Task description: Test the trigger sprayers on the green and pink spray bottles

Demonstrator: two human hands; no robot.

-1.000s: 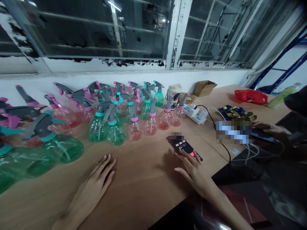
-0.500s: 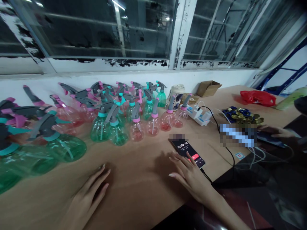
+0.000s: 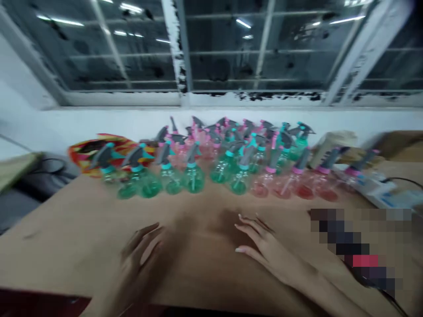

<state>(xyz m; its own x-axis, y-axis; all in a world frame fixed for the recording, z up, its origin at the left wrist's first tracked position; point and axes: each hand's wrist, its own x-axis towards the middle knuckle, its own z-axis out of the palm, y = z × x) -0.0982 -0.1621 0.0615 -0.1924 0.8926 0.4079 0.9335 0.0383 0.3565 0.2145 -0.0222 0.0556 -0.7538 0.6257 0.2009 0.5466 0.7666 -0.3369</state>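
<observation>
Both bare hands are over the near middle of a brown table [image 3: 205, 268], well apart from each other and holding nothing. The left hand [image 3: 140, 246] is loosely spread, its fingers a little curved and pointing to the far side; the right hand [image 3: 261, 246] has its fingers spread, with the thumb apart, and points to the far left. Dark shadows lie beside both, and I cannot tell whether either touches the tabletop. The spray bottles stand beyond the hands in a long cluster, near but untouched. Along its front, green bottles [image 3: 193, 177] with teal collars fill the left and middle, while reddish bottles [image 3: 282, 185] with pink collars stand to the right. More of both colours crowd behind them toward the white wall [image 3: 139, 123]. A red and yellow patterned item [image 3: 82, 152] lies at the far left, partly behind the front bottles. At the far right are a pale container [image 3: 330, 145], a cardboard box [image 3: 399, 145] and a white power strip [image 3: 380, 189] with a black cable [image 3: 401, 179]. A dark object [image 3: 350, 246], obscured by pixelation, lies right of the right hand. Windows [image 3: 224, 53] run above the wall.
</observation>
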